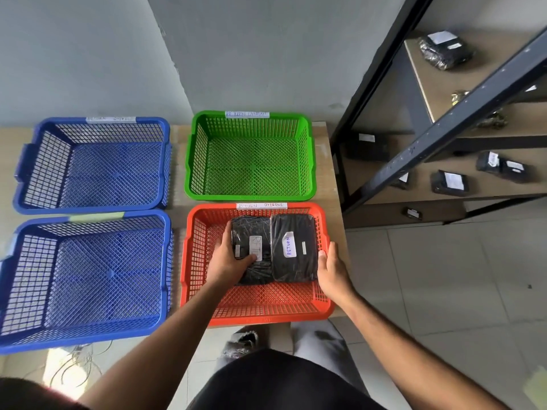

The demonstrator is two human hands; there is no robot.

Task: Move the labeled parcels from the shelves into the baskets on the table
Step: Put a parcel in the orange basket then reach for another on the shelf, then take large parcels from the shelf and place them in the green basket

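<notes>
Head view: four baskets on the table. Two blue baskets at left, green basket far right, red basket near right. Shelving unit stands just right of the table, more black parcels on its shelves, e.g. and. Nothing blocks the red basket.

Two black parcels lie side by side in the red basket. Left parcel and right parcel each carry a white label; the right one reads "RETURN".

Left hand grips the left parcel: fingers curled round its left edge, thumb on top. Right hand is released, fingers straight, against the right parcel's side by the basket wall.
</notes>
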